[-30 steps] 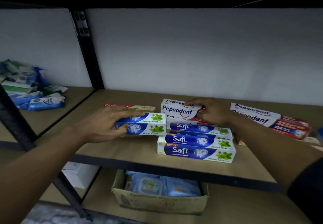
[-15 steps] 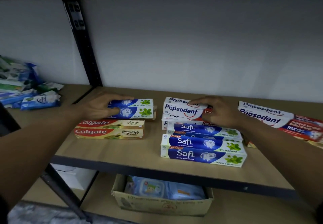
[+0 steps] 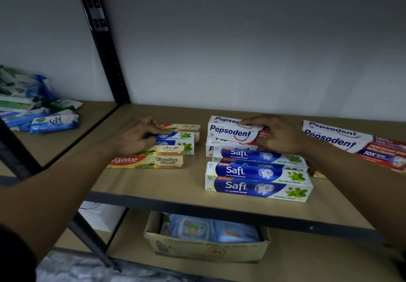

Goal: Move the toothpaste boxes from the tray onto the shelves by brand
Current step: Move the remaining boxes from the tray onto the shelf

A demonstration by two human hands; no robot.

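Head view: the left hand [image 3: 136, 137] lies on a blue-and-white Safi Double Mint carton [image 3: 175, 138]. Its fingers [image 3: 158, 131] reach over the top face and the thumb sits at the near side, so it grips that carton. The carton sits among the red-and-cream Colgate cartons [image 3: 153, 160] at the left of the light wooden shelf board [image 3: 153, 185], one Colgate behind it and others just in front.

The right hand [image 3: 279, 134] grips the topmost white-and-red Pepsodent carton [image 3: 230, 130], fingers curled over its top and thumb at the front. That carton rests on another Pepsodent, touching the back of the stacked blue Safi cartons [image 3: 259, 185] at the shelf's front. A further pair of long Pepsodent cartons [image 3: 342, 138] lies well apart to the right.

The tray is not in view, so how many cartons remain on it cannot be told. By my reading, shelving is far along and grouping is unfinished: one Safi is in the Colgate patch, and Pepsodent is split into two lots.

Below stands an open brown cardboard box [image 3: 206, 246].
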